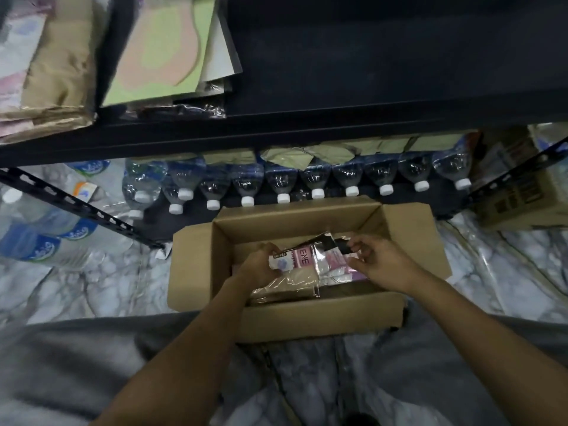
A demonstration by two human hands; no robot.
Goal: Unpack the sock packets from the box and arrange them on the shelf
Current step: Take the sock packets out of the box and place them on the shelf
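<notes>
An open cardboard box [196,265] stands on the marble floor in front of me, with sock packets inside. My left hand [261,265] grips the left end of a clear packet [295,272] holding beige socks and a pink label. My right hand [378,262] pinches the black top end of a packet [338,242] at the box's right side. More pink and white packets [347,272] lie underneath. On the dark shelf [368,72] above, stacks of packets [159,56] lie at the left; its right part is bare.
A row of water bottles [316,182] lies on the lowest shelf behind the box. More bottles [46,235] lie on the floor at left beside a perforated black strut [76,207]. A printed carton [522,198] stands at right. My grey-clad knees flank the box.
</notes>
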